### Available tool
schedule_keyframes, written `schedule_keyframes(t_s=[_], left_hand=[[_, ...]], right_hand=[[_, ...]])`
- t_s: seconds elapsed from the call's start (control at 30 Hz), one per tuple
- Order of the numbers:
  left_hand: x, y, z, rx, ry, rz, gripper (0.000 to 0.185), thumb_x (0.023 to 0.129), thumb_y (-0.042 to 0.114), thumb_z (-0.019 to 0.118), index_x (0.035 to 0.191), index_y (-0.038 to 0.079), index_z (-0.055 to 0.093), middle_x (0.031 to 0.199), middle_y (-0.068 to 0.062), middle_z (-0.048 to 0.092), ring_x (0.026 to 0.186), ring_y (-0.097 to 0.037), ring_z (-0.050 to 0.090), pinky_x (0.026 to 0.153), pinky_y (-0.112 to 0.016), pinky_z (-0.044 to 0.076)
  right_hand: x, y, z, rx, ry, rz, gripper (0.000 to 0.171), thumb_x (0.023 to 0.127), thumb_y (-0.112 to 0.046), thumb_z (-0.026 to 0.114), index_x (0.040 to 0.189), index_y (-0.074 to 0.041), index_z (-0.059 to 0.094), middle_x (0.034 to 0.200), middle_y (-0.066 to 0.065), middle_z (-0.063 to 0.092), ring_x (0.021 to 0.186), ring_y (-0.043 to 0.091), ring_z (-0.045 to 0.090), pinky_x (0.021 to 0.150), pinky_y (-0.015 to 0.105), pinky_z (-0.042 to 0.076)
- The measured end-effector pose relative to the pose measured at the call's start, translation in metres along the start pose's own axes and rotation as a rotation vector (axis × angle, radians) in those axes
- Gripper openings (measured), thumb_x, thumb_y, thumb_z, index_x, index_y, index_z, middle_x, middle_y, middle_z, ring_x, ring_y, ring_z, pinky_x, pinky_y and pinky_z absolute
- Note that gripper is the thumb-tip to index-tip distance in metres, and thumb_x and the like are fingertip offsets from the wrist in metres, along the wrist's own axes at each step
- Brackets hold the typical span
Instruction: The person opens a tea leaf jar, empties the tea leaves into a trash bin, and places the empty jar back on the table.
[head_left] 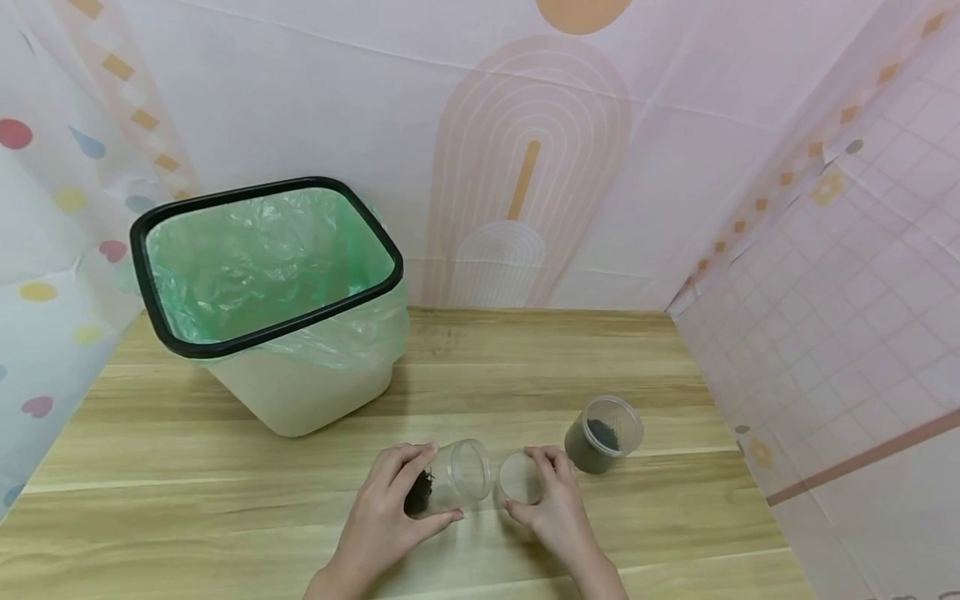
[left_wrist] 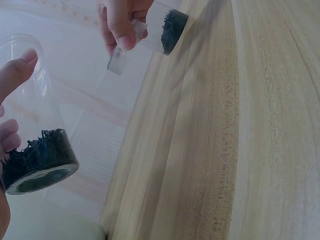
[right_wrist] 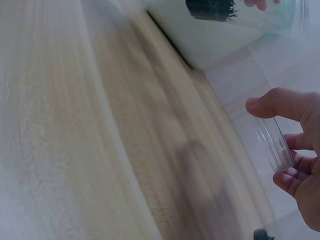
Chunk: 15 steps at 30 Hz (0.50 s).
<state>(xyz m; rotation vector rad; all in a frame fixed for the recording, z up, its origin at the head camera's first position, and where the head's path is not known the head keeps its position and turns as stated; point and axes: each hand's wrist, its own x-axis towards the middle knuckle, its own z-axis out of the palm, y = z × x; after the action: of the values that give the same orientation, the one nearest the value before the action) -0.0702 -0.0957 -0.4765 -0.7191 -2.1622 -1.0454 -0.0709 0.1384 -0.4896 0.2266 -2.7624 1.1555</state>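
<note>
My left hand (head_left: 442,485) grips a clear plastic jar (head_left: 459,477) tipped on its side just above the wooden table (head_left: 225,483). Its open mouth faces right, and a clump of dark dried matter (head_left: 420,493) sits at its bottom. The left wrist view shows the same jar (left_wrist: 35,115) with the dark clump (left_wrist: 40,157) and my thumb (left_wrist: 17,70) on its wall. Right beside the jar's mouth, my right hand (head_left: 522,482) pinches the clear round lid (head_left: 519,477). In the right wrist view, the lid (right_wrist: 275,147) is held edge-on between thumb and fingers.
A second clear jar (head_left: 603,433) holding dark matter stands on the table just right of my right hand. A white waste bin (head_left: 300,392) with a black rim and green liner bag (head_left: 262,258) stands at the back left. Patterned sheets wall in the table.
</note>
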Motion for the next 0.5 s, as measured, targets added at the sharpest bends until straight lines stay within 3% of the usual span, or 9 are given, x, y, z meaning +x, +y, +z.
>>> schedule_keyframes(t_s=[0.5], left_hand=[[-0.0015,-0.0001,-0.0021,0.008,-0.016,-0.018,0.071,0.074,0.054,0.069,0.12,0.002,0.06,0.111,-0.008,0.056,0.101,-0.024,0.051,0.102,-0.014,0.03]], right_hand=[[-0.0001,0.0073,0.0101,-0.048,-0.037,0.044,0.067,0.062,-0.018,0.085,0.12,0.0,0.056,0.116,0.011,0.047,0.11,0.031,0.046,0.091,0.049,0.045]])
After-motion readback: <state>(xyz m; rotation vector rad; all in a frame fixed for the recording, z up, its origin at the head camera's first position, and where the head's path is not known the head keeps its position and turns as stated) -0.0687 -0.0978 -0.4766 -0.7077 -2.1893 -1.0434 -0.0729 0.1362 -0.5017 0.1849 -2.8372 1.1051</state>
